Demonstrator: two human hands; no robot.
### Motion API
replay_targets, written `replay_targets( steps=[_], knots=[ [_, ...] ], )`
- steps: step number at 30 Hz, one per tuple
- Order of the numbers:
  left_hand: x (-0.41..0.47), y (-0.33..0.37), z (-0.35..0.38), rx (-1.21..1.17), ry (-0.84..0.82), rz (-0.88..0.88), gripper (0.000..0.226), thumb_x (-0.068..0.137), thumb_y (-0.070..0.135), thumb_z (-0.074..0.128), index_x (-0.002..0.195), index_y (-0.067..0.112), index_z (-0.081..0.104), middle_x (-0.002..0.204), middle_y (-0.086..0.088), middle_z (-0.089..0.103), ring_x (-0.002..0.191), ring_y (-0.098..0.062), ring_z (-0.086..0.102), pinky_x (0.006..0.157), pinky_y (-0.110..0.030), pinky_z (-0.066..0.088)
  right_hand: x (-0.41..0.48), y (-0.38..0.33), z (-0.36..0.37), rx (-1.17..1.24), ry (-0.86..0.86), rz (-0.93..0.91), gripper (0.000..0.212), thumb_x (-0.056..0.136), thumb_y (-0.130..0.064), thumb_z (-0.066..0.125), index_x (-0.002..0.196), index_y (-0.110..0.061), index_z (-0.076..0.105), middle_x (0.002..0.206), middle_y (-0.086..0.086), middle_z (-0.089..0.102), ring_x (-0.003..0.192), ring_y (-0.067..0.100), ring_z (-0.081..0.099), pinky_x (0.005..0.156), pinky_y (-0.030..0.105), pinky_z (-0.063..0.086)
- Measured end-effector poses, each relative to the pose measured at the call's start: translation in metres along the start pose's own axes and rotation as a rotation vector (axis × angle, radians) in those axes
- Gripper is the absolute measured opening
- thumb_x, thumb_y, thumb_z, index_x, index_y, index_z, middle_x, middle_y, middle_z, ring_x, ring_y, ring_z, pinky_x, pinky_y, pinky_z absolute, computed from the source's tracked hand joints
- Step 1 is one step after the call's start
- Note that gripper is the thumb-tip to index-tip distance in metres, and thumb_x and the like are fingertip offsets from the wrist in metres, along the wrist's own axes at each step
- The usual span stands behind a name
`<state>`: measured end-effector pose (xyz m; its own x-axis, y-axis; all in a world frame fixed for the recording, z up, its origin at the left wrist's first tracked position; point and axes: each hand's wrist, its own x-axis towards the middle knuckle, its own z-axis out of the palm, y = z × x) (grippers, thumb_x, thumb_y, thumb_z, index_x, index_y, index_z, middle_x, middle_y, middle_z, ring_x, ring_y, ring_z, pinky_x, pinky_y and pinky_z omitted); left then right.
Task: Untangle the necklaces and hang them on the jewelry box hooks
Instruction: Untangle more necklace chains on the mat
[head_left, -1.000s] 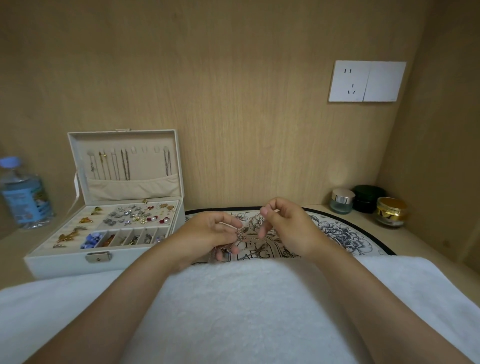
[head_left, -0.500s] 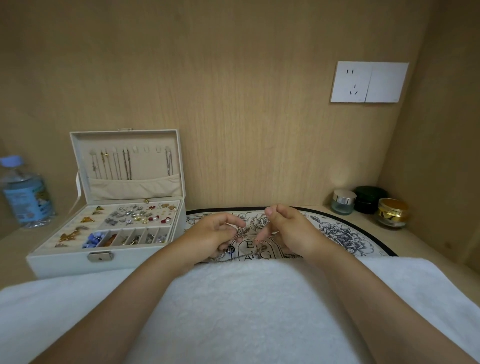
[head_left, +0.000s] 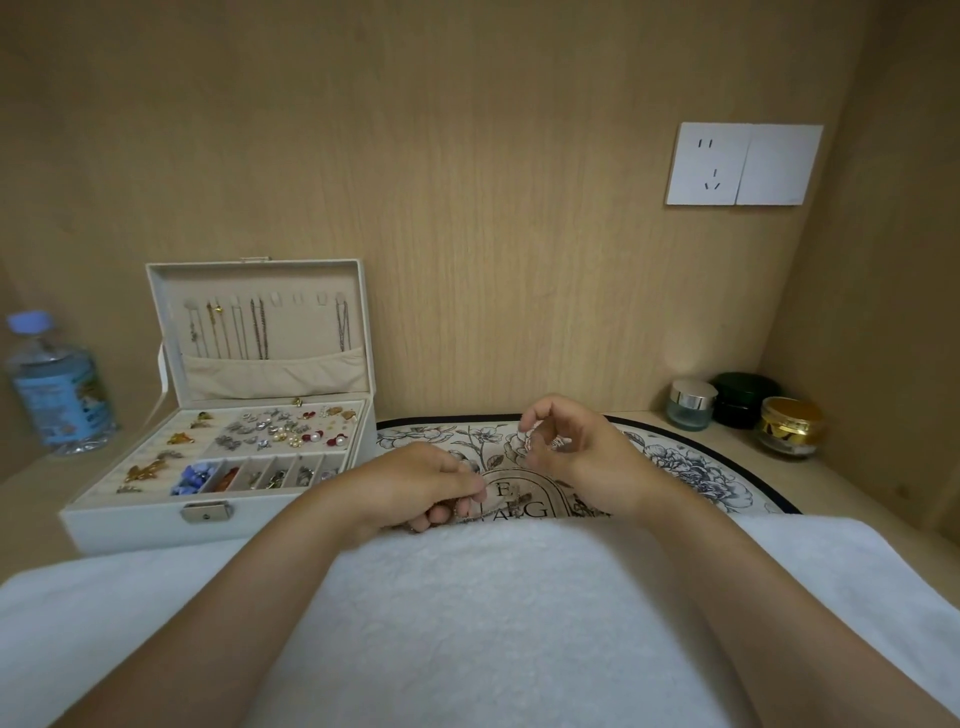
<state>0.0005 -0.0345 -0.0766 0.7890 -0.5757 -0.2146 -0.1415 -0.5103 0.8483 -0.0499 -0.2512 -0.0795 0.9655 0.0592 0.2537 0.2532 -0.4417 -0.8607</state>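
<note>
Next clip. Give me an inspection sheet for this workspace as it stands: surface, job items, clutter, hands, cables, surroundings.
Surface: light wooden desk, bearing a round floral-print mat and a fluffy white towel under both forearms.
Job's things: open white jewelry box; hung chains on the lid hooks, some hooks free; thin tangled necklace chain over the mat.
Clutter: clear plastic water bottle with blue cap at left; silver-lidded glass jar, dark green jar and gold jar at right.
Hands: left hand pinches the chain; right hand, fingers curled, pinches a small shiny piece, apparently of the same chain.
Cables: nothing seen.
Surroundings: wooden panel walls; white wall socket plate.
</note>
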Motion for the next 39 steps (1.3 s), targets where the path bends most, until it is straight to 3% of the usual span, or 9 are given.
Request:
replay_targets(
  steps=[3,6,12,19,23,27,33,37,39],
  knots=[
    [0.001,-0.002,-0.001,-0.288,-0.016,-0.016,0.019,0.097,0.027,0.06,0.089,0.012,0.069,0.067,0.005,0.059,0.054,-0.007,0.042,0.047,-0.02,0.025,-0.001,0.0,-0.002,-0.092,-0.034,-0.048,0.022,0.086,-0.003,0.073,0.073,-0.022,0.073,0.085,-0.01,0.062,0.074,-0.001,0.056,0.074,0.018,0.042],
    [0.003,-0.002,-0.002,-0.464,-0.083,-0.046,0.017,0.095,0.025,0.062,0.096,0.008,0.067,0.07,0.002,0.057,0.053,-0.008,0.039,0.043,-0.017,0.021,-0.002,0.0,0.001,-0.162,-0.066,-0.037,0.017,0.081,-0.015,0.081,0.083,-0.031,0.079,0.091,-0.014,0.057,0.073,-0.007,0.053,0.068,0.009,0.037],
    [0.004,0.001,-0.002,-0.669,-0.139,-0.079,0.014,0.093,0.021,0.062,0.096,0.007,0.065,0.068,0.001,0.055,0.051,-0.006,0.037,0.041,-0.014,0.023,0.0,0.001,0.009,-0.247,0.006,-0.107,0.038,0.065,-0.025,0.093,0.088,-0.038,0.065,0.091,-0.017,0.054,0.067,-0.004,0.046,0.062,0.012,0.035],
    [0.007,0.005,0.003,-0.938,-0.165,-0.151,0.014,0.084,0.019,0.065,0.089,0.007,0.065,0.068,0.001,0.058,0.047,-0.004,0.039,0.035,-0.011,0.025,0.005,0.007,0.024,-0.211,0.116,-0.174,0.006,0.081,-0.032,0.081,0.085,-0.036,0.079,0.079,-0.016,0.063,0.074,0.002,0.059,0.072,0.025,0.046],
    [0.01,0.003,0.003,-0.866,-0.074,-0.194,0.013,0.092,0.017,0.061,0.096,0.006,0.065,0.073,-0.002,0.064,0.045,-0.004,0.039,0.033,-0.01,0.024,0.002,0.004,0.022,-0.245,0.171,-0.166,0.008,0.087,-0.037,0.074,0.083,-0.033,0.08,0.081,-0.018,0.067,0.079,0.003,0.063,0.074,0.032,0.051],
    [0.015,0.001,0.007,-0.714,0.087,-0.197,0.011,0.093,0.017,0.064,0.098,0.008,0.065,0.073,-0.004,0.068,0.045,-0.005,0.039,0.034,-0.011,0.021,0.002,0.003,0.022,-0.236,0.222,-0.152,0.013,0.086,-0.038,0.074,0.077,-0.029,0.078,0.078,-0.018,0.069,0.07,0.005,0.061,0.07,0.033,0.051],
    [0.015,0.0,0.012,-0.423,0.306,-0.153,0.022,0.092,0.021,0.064,0.074,0.01,0.07,0.066,-0.002,0.058,0.046,-0.011,0.038,0.036,-0.017,0.025,0.003,-0.003,0.025,0.026,0.225,0.008,0.018,0.082,-0.014,0.077,0.064,-0.014,0.076,0.081,-0.003,0.074,0.082,0.017,0.071,0.083,0.042,0.058],
    [0.016,0.0,0.01,-0.444,0.402,-0.139,0.021,0.096,0.023,0.06,0.09,0.007,0.072,0.051,0.008,0.059,0.045,-0.009,0.035,0.035,-0.018,0.025,0.002,-0.007,0.025,0.078,0.231,0.034,0.027,0.09,-0.023,0.071,0.065,-0.014,0.07,0.078,-0.006,0.072,0.079,0.013,0.068,0.08,0.035,0.053],
    [0.017,-0.002,0.008,-0.494,0.422,-0.105,0.016,0.095,0.019,0.06,0.097,0.006,0.07,0.055,0.009,0.064,0.047,-0.008,0.035,0.034,-0.016,0.024,0.002,-0.012,0.02,0.127,0.22,0.095,0.036,0.098,-0.034,0.058,0.068,-0.018,0.066,0.075,-0.004,0.067,0.076,0.012,0.061,0.082,0.032,0.047]
  ],
)
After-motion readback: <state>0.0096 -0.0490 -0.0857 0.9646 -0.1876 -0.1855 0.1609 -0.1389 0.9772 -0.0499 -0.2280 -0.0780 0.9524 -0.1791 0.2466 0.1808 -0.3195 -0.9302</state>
